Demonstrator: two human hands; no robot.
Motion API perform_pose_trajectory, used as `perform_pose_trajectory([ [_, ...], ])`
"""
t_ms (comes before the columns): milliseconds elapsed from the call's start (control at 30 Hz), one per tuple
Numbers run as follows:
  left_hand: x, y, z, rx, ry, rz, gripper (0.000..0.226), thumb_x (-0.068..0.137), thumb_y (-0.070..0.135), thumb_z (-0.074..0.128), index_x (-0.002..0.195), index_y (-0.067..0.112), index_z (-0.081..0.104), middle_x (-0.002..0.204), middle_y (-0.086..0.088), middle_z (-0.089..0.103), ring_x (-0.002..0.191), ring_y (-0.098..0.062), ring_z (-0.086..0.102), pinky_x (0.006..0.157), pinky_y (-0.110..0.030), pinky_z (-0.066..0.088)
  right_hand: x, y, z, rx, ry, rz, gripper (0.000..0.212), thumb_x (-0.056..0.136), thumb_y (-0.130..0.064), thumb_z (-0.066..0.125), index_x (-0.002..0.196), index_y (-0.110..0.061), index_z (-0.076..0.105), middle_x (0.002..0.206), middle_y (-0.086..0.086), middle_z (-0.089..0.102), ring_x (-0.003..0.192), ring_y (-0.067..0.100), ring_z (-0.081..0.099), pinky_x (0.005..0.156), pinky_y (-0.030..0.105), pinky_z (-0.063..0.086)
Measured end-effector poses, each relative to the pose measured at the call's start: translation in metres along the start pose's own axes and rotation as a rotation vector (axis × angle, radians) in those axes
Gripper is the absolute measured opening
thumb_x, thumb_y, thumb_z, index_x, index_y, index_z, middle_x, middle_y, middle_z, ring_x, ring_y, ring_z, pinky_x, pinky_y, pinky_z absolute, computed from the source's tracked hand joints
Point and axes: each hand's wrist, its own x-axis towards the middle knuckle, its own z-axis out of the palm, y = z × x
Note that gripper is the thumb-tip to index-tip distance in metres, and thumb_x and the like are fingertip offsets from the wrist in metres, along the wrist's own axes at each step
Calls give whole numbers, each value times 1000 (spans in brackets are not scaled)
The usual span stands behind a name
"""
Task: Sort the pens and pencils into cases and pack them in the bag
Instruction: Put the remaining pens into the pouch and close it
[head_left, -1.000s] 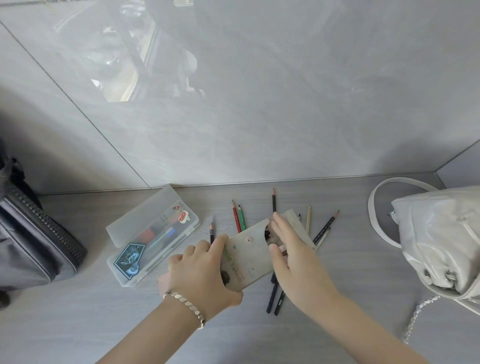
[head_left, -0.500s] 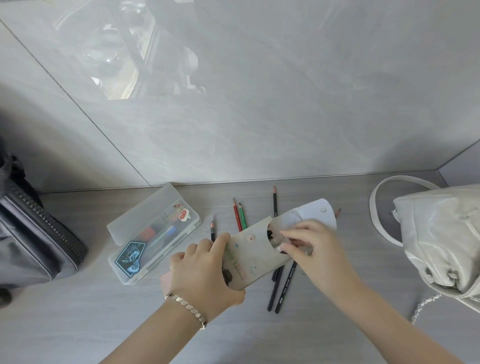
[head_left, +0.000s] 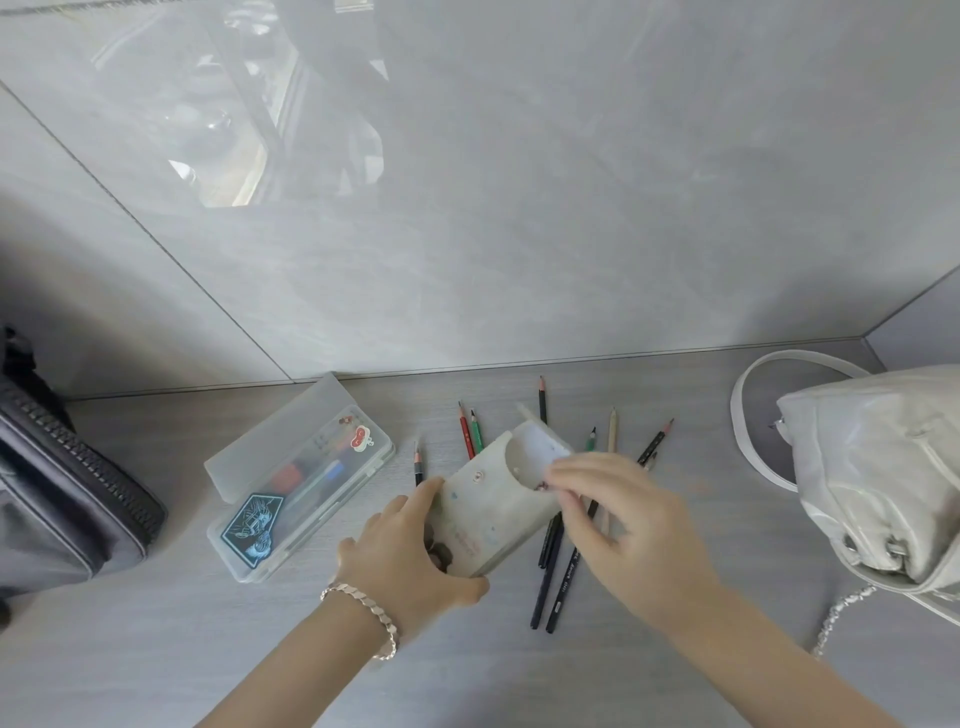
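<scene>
A pale soft pencil pouch (head_left: 491, 512) with a snap button lies tilted at the middle of the table. My left hand (head_left: 410, 551) grips its near end. My right hand (head_left: 618, 514) pinches the pouch's flap at the far end and holds the mouth apart. Loose pencils lie around and under the pouch: a red pencil (head_left: 466, 429) and a green pencil (head_left: 476, 430) behind it, a black pencil (head_left: 542, 399) further back, two dark pencils (head_left: 550, 577) to its right. A clear plastic pencil box (head_left: 306, 478), lid up, holds pens on the left.
A white handbag (head_left: 878, 467) with a strap and bead chain sits at the right edge. A dark zipped backpack (head_left: 57, 499) stands at the left edge. A grey tiled wall (head_left: 519, 208) rises straight behind the table.
My right hand has lifted the pouch's flap back from closed and now pulls the mouth apart. The left hand keeps its grip on the near end.
</scene>
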Motion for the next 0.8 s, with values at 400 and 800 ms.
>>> perform_pose_trajectory([
  [400, 5, -7, 1, 439, 341, 363, 96, 17, 58, 62, 110, 43, 46, 81, 21, 63, 69, -17, 64, 69, -50, 52, 3, 12, 7, 429, -636, 398, 17, 88, -39, 41, 103, -42, 49, 129, -24, 33, 117, -26, 24, 90, -7, 20],
  [800, -8, 7, -1, 557, 503, 504, 98, 21, 31, 74, 115, 34, 48, 87, 0, 67, 74, -32, 62, 78, -47, 45, -12, 17, 10, 341, -200, 79, 19, 86, -48, 53, 93, -39, 68, 113, -19, 54, 106, 11, 55, 88, 16, 42],
])
